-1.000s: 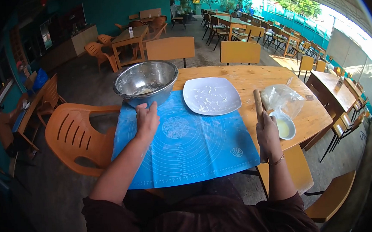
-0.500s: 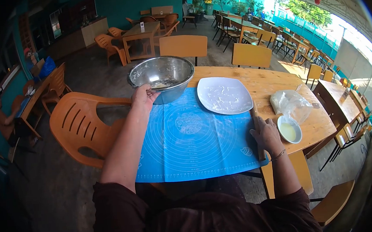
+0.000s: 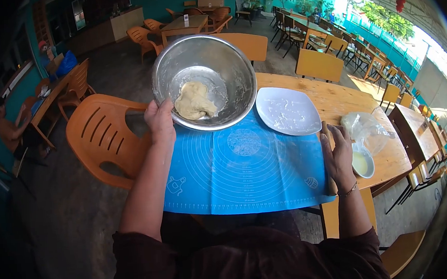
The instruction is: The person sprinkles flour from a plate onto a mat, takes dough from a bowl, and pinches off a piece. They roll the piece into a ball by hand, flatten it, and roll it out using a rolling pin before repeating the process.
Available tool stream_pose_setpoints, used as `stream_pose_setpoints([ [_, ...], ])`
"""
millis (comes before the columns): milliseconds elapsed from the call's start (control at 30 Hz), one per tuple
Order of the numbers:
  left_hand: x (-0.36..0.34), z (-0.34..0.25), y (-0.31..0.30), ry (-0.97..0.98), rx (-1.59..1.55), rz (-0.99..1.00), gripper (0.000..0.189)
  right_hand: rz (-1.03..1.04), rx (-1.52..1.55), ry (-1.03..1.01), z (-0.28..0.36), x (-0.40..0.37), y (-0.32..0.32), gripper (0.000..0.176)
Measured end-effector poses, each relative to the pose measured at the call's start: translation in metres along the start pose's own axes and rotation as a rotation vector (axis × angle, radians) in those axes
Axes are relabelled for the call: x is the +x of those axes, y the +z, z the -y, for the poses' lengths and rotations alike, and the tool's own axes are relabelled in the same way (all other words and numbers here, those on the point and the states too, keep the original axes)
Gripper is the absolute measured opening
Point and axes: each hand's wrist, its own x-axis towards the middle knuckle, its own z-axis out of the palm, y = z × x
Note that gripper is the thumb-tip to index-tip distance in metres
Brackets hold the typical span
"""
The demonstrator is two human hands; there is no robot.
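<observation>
My left hand (image 3: 160, 120) grips the near left rim of a steel mixing bowl (image 3: 231, 69), which is tilted toward me. A lump of pale dough (image 3: 194, 101) sits low inside it, and streaks of flour or dough cling to the walls. My right hand (image 3: 340, 154) is closed over a wooden rolling pin (image 3: 331, 185) at the right edge of the blue baking mat (image 3: 247, 176). Printed circles and a ruler mark the mat, with a floury patch in the middle. A white plate (image 3: 288, 111) dusted with flour lies between the bowl and the pin.
To the right on the wooden table (image 3: 390, 153) are a plastic bag (image 3: 365, 129) of white stuff and a small bowl (image 3: 363, 163) of pale liquid. An orange chair (image 3: 104, 137) stands at left. A person (image 3: 13, 128) sits at another table, far left.
The bowl has been lifted and tipped toward me by my left hand, bringing the dough into sight. My right hand stays at the rolling pin. The view has shifted slightly.
</observation>
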Motion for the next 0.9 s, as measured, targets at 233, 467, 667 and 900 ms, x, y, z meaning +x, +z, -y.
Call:
stream_pose_setpoints([
  [233, -0.018, 0.013, -0.023, 0.107, 0.170, -0.010, 0.013, 0.256, 0.118, -0.376, 0.087, 0.053, 0.014, 0.042],
  [467, -0.028, 0.010, -0.029, 0.218, 0.335, -0.011, 0.014, 0.290, 0.175, -0.128, 0.093, 0.098, 0.037, 0.035],
  [667, -0.029, 0.013, -0.030, 0.300, 0.500, 0.000, 0.014, 0.566, 0.193, -0.251, 0.163, 0.093, 0.109, 0.057],
  [900, -0.037, 0.009, -0.024, 0.333, 0.597, -0.010, 0.015, 0.535, 0.020, -0.202, 0.201, 0.084, 0.181, 0.058],
])
